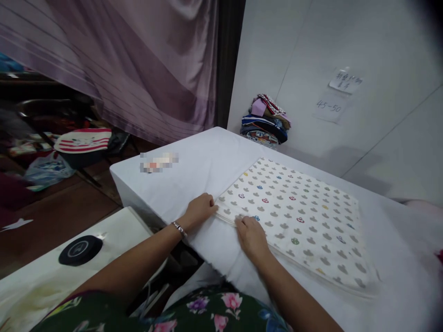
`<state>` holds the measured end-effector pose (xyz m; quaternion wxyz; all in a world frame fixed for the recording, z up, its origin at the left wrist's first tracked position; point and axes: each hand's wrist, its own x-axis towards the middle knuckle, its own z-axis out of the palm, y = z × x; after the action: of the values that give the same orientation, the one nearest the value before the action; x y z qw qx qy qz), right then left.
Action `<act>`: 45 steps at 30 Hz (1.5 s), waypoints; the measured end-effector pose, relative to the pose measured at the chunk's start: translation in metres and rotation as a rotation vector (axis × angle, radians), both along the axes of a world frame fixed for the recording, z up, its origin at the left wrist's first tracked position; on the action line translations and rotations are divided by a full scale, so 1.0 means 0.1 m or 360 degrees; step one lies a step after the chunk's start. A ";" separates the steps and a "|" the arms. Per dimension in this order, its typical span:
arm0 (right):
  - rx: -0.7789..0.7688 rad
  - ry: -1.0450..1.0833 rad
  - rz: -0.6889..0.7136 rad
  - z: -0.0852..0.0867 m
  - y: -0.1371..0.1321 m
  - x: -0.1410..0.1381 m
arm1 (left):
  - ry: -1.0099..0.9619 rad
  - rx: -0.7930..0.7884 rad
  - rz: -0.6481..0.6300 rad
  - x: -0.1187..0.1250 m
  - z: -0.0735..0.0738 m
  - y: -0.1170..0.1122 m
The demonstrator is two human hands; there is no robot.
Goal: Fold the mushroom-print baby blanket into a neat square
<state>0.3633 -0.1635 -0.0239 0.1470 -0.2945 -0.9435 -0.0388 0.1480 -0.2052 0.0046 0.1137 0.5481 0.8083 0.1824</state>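
A folded white cloth [308,216] printed with grey clouds and small coloured mushroom-like shapes lies flat on the white-covered table [194,175]. At its near-left corner, my left hand [200,211] is closed, with thumb and fingers pinching the layered edge. My right hand [253,237] is a short way to the right along the near edge, its fingers curled over the cloth's border. The tips of both hands are partly hidden. A bracelet [180,229] circles my left wrist.
Folded textiles [265,122] are piled against the wall at the table's far side. A round dark object [81,250] sits on a pale surface at lower left. Beyond the table's left end stand a chair [83,143] and a plastic bag [48,169]; a curtain [155,60] hangs behind.
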 end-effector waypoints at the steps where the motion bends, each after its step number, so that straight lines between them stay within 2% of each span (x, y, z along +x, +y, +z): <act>1: -0.0009 -0.0004 -0.0001 0.00 0.00 0.00 | 0.0001 0.0069 -0.0022 0.00 0.00 -0.03; 3: -0.0028 -0.0005 0.0001 0.01 0.00 0.00 | -0.0001 0.0252 -0.0122 0.00 0.00 -0.08; 6: -0.0040 0.0018 0.0007 0.02 -0.01 0.00 | 0.0049 0.0455 -0.0460 0.00 0.01 -0.15; 9: -0.0020 0.0037 0.0002 0.02 -0.01 0.00 | 0.0156 0.0427 -0.0832 -0.01 0.00 -0.15; 12: -0.0010 0.0041 -0.0001 0.02 -0.01 0.00 | 0.0206 0.0328 -0.0992 -0.04 0.00 -0.11; 17: -0.0024 0.0051 0.0002 0.01 -0.01 0.00 | 0.0284 0.0256 -0.1097 -0.07 0.04 -0.05; 21: -0.0024 0.0037 0.0006 0.01 -0.01 0.00 | 0.0529 0.0228 -0.1204 -0.05 0.08 -0.05; 25: -0.0033 0.0039 0.0006 0.02 -0.01 0.01 | 0.0714 0.0299 -0.1248 -0.06 0.06 -0.08; 30: -0.0051 0.0078 0.0020 0.03 -0.01 0.01 | 0.0722 0.0356 -0.1287 -0.09 -0.01 -0.11; 38: -0.0046 0.0055 0.0015 0.04 -0.01 0.01 | 0.0633 0.0389 -0.1211 -0.07 -0.05 -0.16; 45: -0.0054 0.0047 0.0009 0.03 -0.01 0.01 | 0.0655 0.0339 -0.1294 -0.08 0.01 -0.17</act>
<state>0.3643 -0.1645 -0.0205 0.1559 -0.2949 -0.9425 -0.0180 0.1403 -0.2219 0.0058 -0.0438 0.8538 0.5105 0.0926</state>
